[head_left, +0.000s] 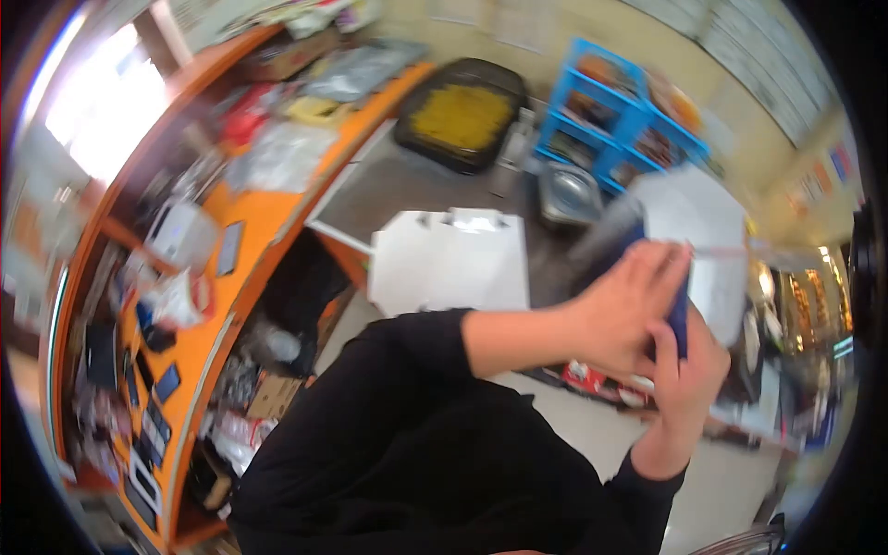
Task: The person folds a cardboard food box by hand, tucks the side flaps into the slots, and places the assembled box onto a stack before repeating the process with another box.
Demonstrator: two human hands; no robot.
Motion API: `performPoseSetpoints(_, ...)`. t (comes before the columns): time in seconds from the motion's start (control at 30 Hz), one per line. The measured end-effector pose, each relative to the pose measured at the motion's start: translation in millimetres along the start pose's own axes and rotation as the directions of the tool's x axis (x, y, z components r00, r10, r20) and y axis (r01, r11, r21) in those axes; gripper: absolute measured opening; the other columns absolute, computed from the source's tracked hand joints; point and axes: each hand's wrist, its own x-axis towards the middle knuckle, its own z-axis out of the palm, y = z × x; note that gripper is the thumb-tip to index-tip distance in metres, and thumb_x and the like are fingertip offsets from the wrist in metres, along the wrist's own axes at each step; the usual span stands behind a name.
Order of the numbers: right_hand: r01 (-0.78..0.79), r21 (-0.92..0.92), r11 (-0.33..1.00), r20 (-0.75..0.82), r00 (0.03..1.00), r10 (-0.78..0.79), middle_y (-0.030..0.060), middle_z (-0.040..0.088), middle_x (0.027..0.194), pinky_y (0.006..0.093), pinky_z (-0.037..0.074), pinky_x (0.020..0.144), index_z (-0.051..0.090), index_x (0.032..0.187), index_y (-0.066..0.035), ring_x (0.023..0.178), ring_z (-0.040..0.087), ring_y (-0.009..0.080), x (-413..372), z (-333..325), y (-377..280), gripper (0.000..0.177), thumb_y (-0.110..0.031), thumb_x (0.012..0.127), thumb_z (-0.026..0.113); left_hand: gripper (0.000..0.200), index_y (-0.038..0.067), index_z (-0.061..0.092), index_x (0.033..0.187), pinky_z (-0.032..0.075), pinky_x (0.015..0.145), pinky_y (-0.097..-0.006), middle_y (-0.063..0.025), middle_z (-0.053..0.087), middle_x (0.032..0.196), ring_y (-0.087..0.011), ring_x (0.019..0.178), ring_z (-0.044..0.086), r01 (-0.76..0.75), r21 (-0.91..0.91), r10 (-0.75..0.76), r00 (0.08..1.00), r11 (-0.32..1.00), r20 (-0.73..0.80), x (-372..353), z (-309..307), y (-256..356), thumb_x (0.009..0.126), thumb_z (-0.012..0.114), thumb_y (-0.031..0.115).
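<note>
left hand [624, 301] and right hand [689, 370], mostly closed, grip the card [717, 287], its long side running away ahead; left hand is nearer the white sheet [453, 264] on the worktop [370, 196].

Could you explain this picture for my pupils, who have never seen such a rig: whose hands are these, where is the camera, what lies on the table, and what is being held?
There is no robot here. A person in black sleeves works with two bare hands, and the one picture comes from a camera on their head, looking forward and down. The wide lens bends the edges.

The left hand and right hand hold the dark blue edge of a large blue-and-white sheet. Blur hides the exact grip.

On the dark table lie a flat white sheet with cut edges and a black tray with something yellow inside. Near them are a metal container and a blue rack. To the left runs an orange counter.
</note>
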Motion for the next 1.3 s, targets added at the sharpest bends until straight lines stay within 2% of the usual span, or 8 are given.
performPoseSetpoints(0.07,0.000,-0.065,0.998,-0.099,0.995,-0.007,0.0183,0.065,0.073,0.0338,0.049,0.056,0.068,0.100,-0.001,0.060,0.062,0.0356,0,-13,13,0.020,-0.015,0.086,0.069,0.142,-0.015,0.013,0.143,0.023,0.111,-0.0530,-0.0341,0.023,0.141,-0.0499,0.130,0.025,-0.145,-0.174,0.156,0.987,0.974,0.048,-2,1,-22,0.048,0.080,0.067)
performPoseSetpoints(0.17,-0.344,-0.035,0.938,-0.215,0.920,0.329,0.0082,0.065,0.067,0.0246,0.045,0.058,0.069,0.094,0.001,0.060,0.053,0.0066,5,-51,34,0.021,-0.017,0.086,0.071,0.108,0.002,0.028,0.146,0.026,0.111,-0.0528,-0.0235,0.027,0.148,-0.0469,0.133,0.029,-0.043,0.034,0.037,0.988,0.998,0.147,-16,7,-74,0.063,0.082,0.046)
performPoseSetpoints(0.27,-0.344,0.122,0.931,-0.231,0.902,0.364,0.0037,0.066,0.071,0.0237,0.045,0.061,0.070,0.096,0.002,0.065,0.055,0.0061,25,-83,68,0.029,-0.024,0.084,0.074,0.071,0.011,0.045,0.139,0.032,0.108,-0.0518,-0.0094,0.038,0.147,-0.0396,0.133,0.034,-0.079,0.323,-0.050,0.927,0.943,0.372,-18,14,-105,0.076,0.075,0.025)
performPoseSetpoints(0.4,-0.314,0.556,0.770,-0.017,0.922,0.388,0.0014,0.068,0.082,0.0229,0.047,0.063,0.071,0.101,0.003,0.070,0.059,0.0064,65,-73,105,0.035,-0.027,0.084,0.074,0.059,0.013,0.053,0.131,0.033,0.107,-0.0505,-0.0084,0.043,0.144,-0.0376,0.133,0.035,-0.131,0.255,0.039,0.940,0.958,0.338,-10,36,-114,0.077,0.074,0.018)
performPoseSetpoints(0.7,-0.284,0.163,0.945,0.126,0.956,0.266,0.0050,0.064,0.068,0.0276,0.044,0.057,0.071,0.092,0.000,0.061,0.053,0.0094,120,-23,129,0.033,-0.031,0.082,0.072,0.030,0.007,0.063,0.098,0.040,0.103,-0.0492,-0.0068,0.061,0.100,-0.0327,0.110,0.054,-0.129,0.052,0.103,0.931,0.990,0.350,14,59,-115,0.075,0.075,0.022)
performPoseSetpoints(0.87,-0.267,-0.205,0.942,0.182,0.935,0.305,0.0185,0.068,0.077,0.0426,0.052,0.073,0.072,0.090,-0.006,0.078,0.066,0.0364,113,9,149,0.031,-0.034,0.078,0.068,0.028,0.008,0.061,0.092,0.044,0.098,-0.0444,-0.0061,0.062,0.091,-0.0303,0.096,0.058,-0.113,0.051,0.095,0.957,0.992,0.275,8,67,-103,0.074,0.077,0.021)
performPoseSetpoints(1.07,-0.258,-0.308,0.916,0.364,0.858,0.364,0.0175,0.068,0.076,0.0399,0.052,0.070,0.073,0.095,-0.008,0.074,0.067,0.0339,97,16,139,0.027,-0.029,0.079,0.070,0.030,0.007,0.061,0.088,0.046,0.081,-0.0381,-0.0055,0.063,0.086,-0.0283,0.086,0.057,-0.067,0.025,0.061,0.978,0.997,0.198,5,70,-98,0.069,0.080,0.020)
performPoseSetpoints(1.3,-0.209,-0.455,0.866,0.226,0.913,0.339,0.0140,0.069,0.077,0.0425,0.053,0.069,0.072,0.086,-0.010,0.077,0.068,0.0326,75,50,129,0.019,-0.027,0.083,0.065,0.020,0.010,0.067,0.081,0.043,0.084,-0.0380,-0.0022,0.062,0.087,-0.0260,0.091,0.055,0.006,-0.029,-0.003,0.991,1.000,0.131,-1,78,-95,0.065,0.079,0.016)
